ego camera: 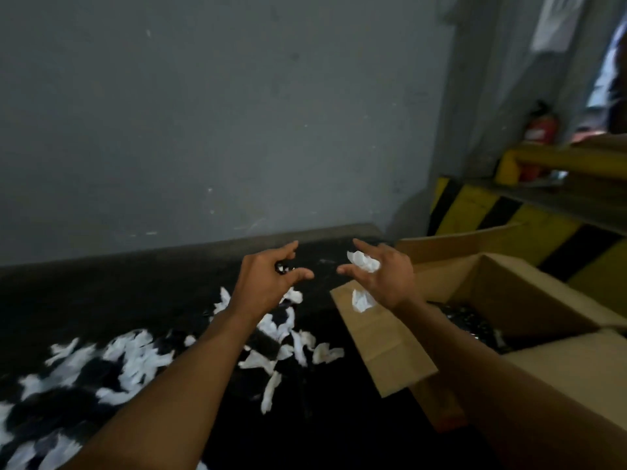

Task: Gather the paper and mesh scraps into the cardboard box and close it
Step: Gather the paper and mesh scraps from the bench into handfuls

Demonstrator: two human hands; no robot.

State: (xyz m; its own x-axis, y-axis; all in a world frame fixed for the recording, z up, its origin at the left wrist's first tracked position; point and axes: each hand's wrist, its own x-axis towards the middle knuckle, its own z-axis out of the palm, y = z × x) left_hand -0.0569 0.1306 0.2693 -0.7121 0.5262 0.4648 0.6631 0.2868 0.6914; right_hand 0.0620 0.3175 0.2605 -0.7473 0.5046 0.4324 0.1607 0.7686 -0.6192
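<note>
White paper scraps [135,361] and black mesh scraps [91,371] lie mixed in a heap on the dark floor at lower left. The open cardboard box [529,300] stands at right with dark scraps [471,320] inside. My left hand [268,283] is raised above the heap, index and thumb spread, and a small dark mesh bit [281,268] sits in its curled fingers. My right hand [386,273] hovers over the box's near-left flap [383,344], fingers spread, with a crumpled paper scrap [363,261] against its palm. Another paper scrap [362,301] shows just below it, over the flap.
A grey wall [220,113] rises behind the floor strip. A yellow-and-black striped barrier [509,215] and a yellow rail [559,157] stand behind the box. A red fire extinguisher [541,128] sits in the far right corner. The box's near flap [559,385] crosses the lower right.
</note>
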